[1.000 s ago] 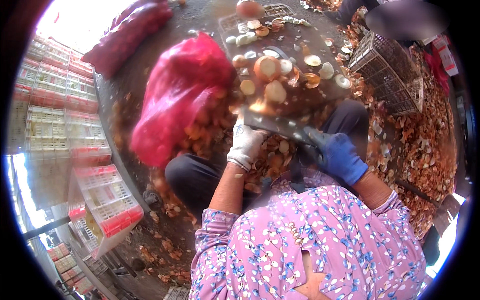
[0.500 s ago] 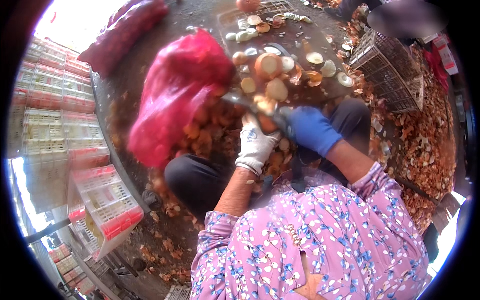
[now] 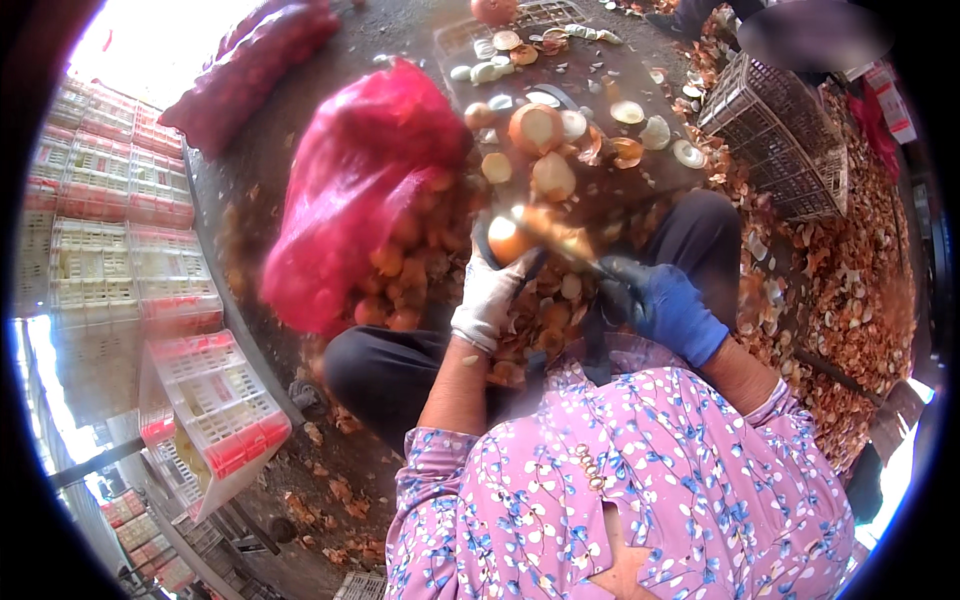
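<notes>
My left hand point(image 3: 486, 298), in a white glove with dark fingers, is closed around an onion point(image 3: 507, 240) whose pale side faces up. In my right hand point(image 3: 662, 308), in a blue glove with dark fingers, is a knife point(image 3: 562, 238); its blade is smeared by motion and reaches left toward the onion. Whether the blade touches it I cannot tell. A pink-red mesh bag point(image 3: 350, 190) lies left of my hands, with several unpeeled onions point(image 3: 402, 265) at its mouth. Beyond my hands are a cut onion point(image 3: 537, 130), another onion point(image 3: 553, 177) and sliced-off ends point(image 3: 627, 112).
White and red plastic crates point(image 3: 215, 390) are stacked along the left. A brown slatted crate point(image 3: 775, 140) stands at the right, beside a heap of onion skins point(image 3: 850, 290). Another full mesh bag point(image 3: 250, 75) lies at the far left. A person's blurred part point(image 3: 815, 35) shows at the top right.
The knife has swung from left of the onion back to the right, with my right hand lower. My left hand has shifted slightly left, and the onion now shows its pale side.
</notes>
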### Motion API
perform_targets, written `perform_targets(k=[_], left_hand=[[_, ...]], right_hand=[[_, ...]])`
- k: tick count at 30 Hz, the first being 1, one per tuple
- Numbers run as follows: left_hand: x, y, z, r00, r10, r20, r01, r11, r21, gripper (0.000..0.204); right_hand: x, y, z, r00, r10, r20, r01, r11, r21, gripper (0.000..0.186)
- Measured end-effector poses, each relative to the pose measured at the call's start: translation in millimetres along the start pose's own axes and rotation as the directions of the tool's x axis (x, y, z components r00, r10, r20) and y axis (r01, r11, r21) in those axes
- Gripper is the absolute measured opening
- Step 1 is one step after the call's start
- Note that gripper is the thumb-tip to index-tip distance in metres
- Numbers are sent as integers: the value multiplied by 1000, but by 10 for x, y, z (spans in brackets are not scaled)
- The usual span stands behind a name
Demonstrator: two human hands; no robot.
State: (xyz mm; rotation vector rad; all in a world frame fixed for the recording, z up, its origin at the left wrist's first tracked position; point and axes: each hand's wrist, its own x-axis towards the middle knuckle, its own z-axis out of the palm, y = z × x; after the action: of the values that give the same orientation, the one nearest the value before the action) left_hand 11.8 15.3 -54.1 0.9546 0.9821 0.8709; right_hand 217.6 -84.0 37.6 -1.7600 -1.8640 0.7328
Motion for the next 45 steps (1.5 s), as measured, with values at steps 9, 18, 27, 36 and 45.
perform_targets(k=[9, 18, 27, 36, 45], left_hand=[[23, 255, 65, 995, 96, -31, -63, 827, 558, 72], [17, 425, 135, 997, 79, 13, -63, 664, 745, 61], [69, 378, 74, 1000, 14, 2, -11, 667, 745, 58], [-26, 318, 212, 992, 123, 17, -88, 598, 797, 89], [-64, 215, 59, 997, 73, -10, -52, 796, 603, 76]], right_hand=[[-115, -112, -147, 999, 31, 6, -31, 1000, -1, 23], [-229, -106, -181, 997, 77, 0, -77, 995, -56, 23], [-256, -236, -331, 996, 89, 30, -83, 980, -180, 24], [456, 59, 204, 993, 83, 81, -68, 982, -174, 34], [223, 293, -26, 968, 202, 148, -193, 978, -76, 37]])
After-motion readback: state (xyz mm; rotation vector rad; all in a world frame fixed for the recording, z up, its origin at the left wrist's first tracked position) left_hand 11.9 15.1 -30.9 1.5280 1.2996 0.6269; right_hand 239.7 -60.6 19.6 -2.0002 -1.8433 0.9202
